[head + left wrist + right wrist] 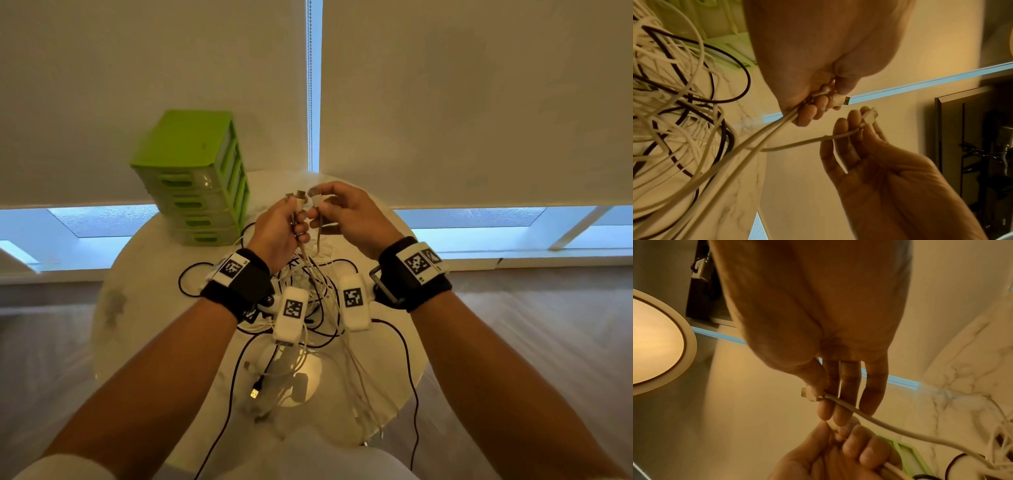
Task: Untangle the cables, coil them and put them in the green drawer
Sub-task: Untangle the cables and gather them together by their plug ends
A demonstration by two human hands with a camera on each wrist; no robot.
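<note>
A: Holding plug ends up, both hands, above the tangle (308,301) on the round table (144,301). Left hand (279,233) is fisted round a bunch of white cables (764,136), several plugs sticking up out of the fist.

B: Right hand (349,219)?

A: Thumb and forefinger pinch one white plug (870,116), other fingers loose and nearly straight. It sits just beside the left fist, fingertips almost touching.

B: Which way do the cables run?

A: Down and back toward the person, from the hands into the tangle. So the long axis is roughly vertical, plug up, slack below.

B: Green drawer unit (191,178)?

A: Left of the hands, back of the table, drawers all look shut. Left hand is nearer it.

B: Next move?

A: My guess: right hand draws its one cable (900,430) away from the left bunch, out of the tangle. Nothing coiled yet.
</note>
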